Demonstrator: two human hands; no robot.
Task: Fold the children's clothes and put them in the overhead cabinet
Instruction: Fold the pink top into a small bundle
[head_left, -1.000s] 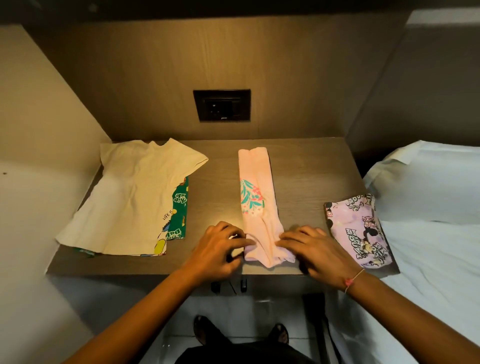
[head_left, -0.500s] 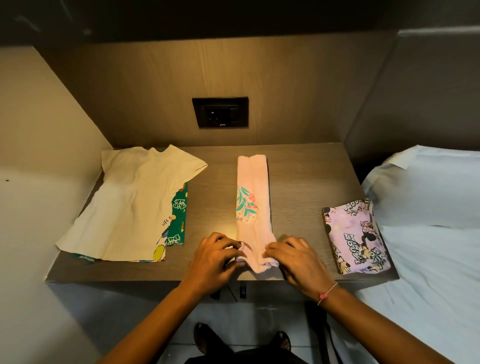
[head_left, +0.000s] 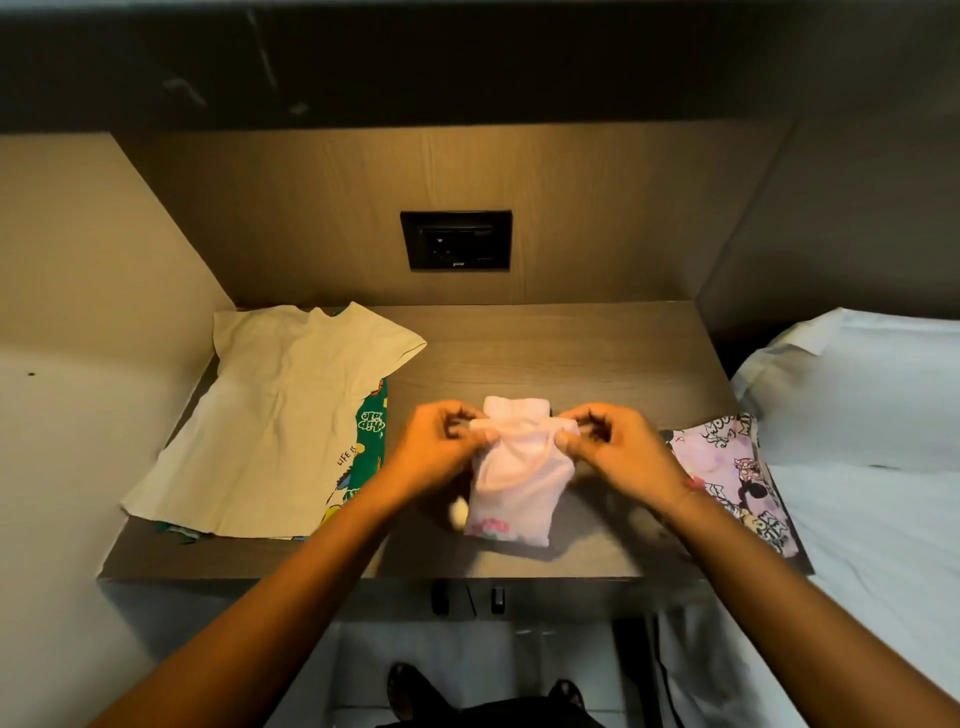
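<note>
Far left on the wooden desk (head_left: 597, 343): cream t-shirt (head_left: 280, 421) spread flat, neck toward the back wall, one sleeve fanned out to the right, with a bit of black lettering near its lower right hem. Peeking out from under its right edge, a green printed garment (head_left: 371, 441), mostly covered, only a strip with cartoon graphics visible. Up on the back panel, roughly centre, a black socket plate (head_left: 456, 240). Moving in: left hand (head_left: 436, 449) curled in, fingers and thumb pinched on the left end of the top edge of the pink garment (head_left: 514, 483). That pink piece sits about mid-desk toward the front, already narrowed into a long strip and now doubled over, top edge lifted off the surface between both hands, lower part hanging down to the desk with a small floral print showing near the bottom; further layer of it visible just behind the hands. Small pale blurry blob at its lower left corner, can't tell what. Right hand (head_left: 618, 452) mirrored on the other end, fingers bent and clamped on the right end of that same edge, thin pink wrist band (head_left: 693, 484) just behind. Right of that, folded lilac cartoon-print garment (head_left: 737, 483) lying flat at the desk's right edge, near but not touching the pink one. Far right: white bed (head_left: 872, 447) with pillow, right up against the desk.
</note>
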